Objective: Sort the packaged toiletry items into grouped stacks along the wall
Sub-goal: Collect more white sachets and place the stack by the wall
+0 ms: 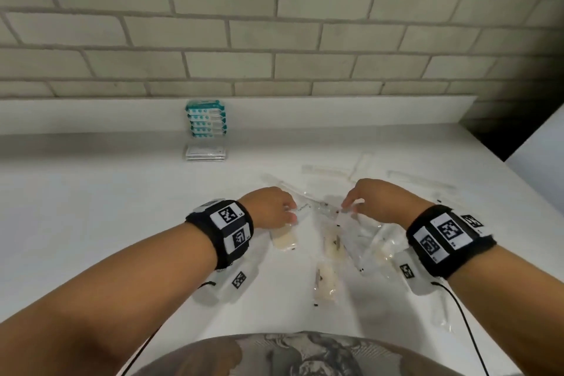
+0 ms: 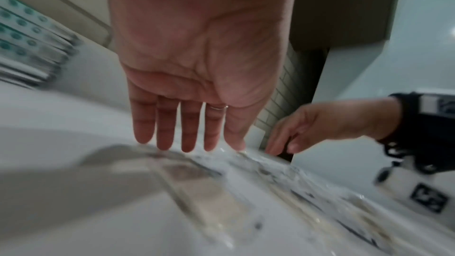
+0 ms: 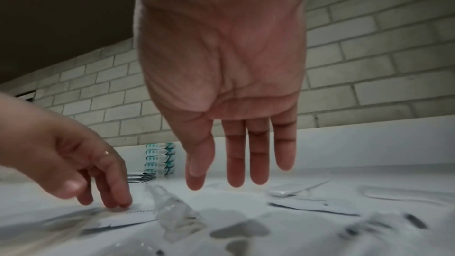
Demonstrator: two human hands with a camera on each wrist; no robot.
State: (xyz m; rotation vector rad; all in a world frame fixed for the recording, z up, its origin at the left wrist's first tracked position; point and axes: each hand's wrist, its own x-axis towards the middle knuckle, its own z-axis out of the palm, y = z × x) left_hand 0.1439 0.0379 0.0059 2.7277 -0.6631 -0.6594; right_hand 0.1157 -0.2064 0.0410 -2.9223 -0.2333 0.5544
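Note:
Several clear-wrapped toiletry packets lie scattered on the white counter (image 1: 122,207). Some hold cream-coloured items (image 1: 326,281); long thin ones (image 1: 329,170) lie further back. My left hand (image 1: 290,214) reaches down with straight fingers (image 2: 188,143), its fingertips on a white labelled packet (image 3: 138,218) beside a cream packet (image 1: 285,238). My right hand (image 1: 348,206) hovers with straight fingers (image 3: 236,178) just above a crumpled clear packet (image 3: 178,214) and holds nothing. Against the wall stands a stack of teal-and-white packets (image 1: 206,120), with a low stack of flat white sachets (image 1: 206,153) in front.
A brick wall (image 1: 290,33) rises behind a white backsplash. The counter's right end (image 1: 488,143) cuts off at a dark gap. Cables trail from both wrist bands toward the front edge, where my patterned shirt (image 1: 305,354) shows.

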